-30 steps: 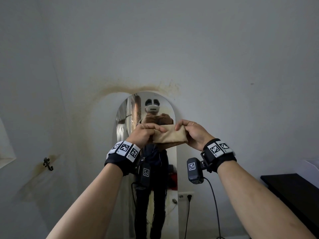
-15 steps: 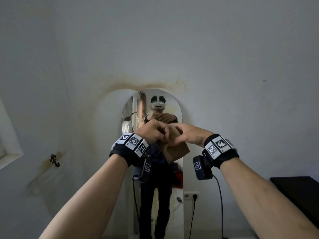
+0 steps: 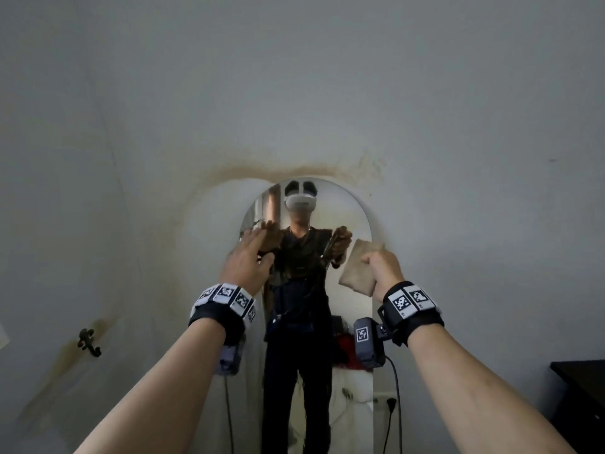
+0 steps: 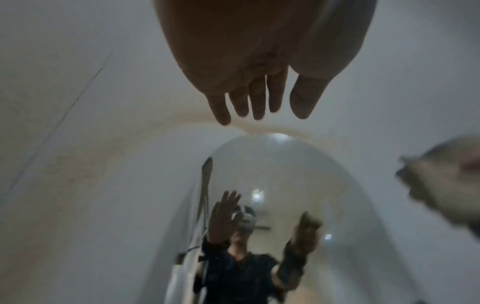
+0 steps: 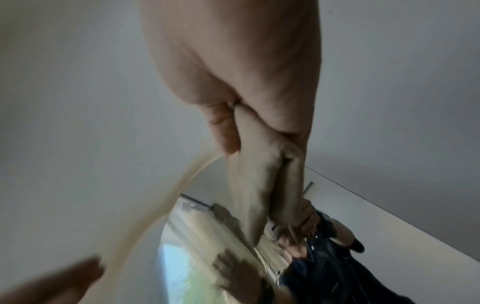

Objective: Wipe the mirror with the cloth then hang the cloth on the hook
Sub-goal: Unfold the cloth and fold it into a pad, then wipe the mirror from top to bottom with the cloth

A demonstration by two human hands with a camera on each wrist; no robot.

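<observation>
Beige folded cloth [image 3: 357, 267] sits pinched in your right hand [image 3: 386, 268], thumb on one face and curled fingers on the other, so that the wad hangs down and a little toward the middle from your grip; the right wrist view shows the fabric bunched and creased between thumb [image 5: 224, 131] and palm. Your left hand [image 3: 247, 262] holds nothing: its fingers are straight and together, the palm turned toward the glass, raised in front of the left edge of the mirror [image 3: 355, 211]. From the left wrist view the fingers [image 4: 255, 96] point up at the wall above the arch, and you cannot tell whether they touch the glass. Both hands are well apart, one at each side of the arched mirror, and the cloth is held in front of its right edge at about chest height of the reflection; whether it touches the glass is unclear. Black bands with square printed markers wrap both wrists. Around the top of the arch the pale wall [image 3: 458, 126] carries a brownish stain. Low on the wall to your left a dark metal hook [image 3: 89, 342] is mounted, well apart from the cloth. At the lower right a dark tabletop [image 3: 579, 378] juts into view.
</observation>
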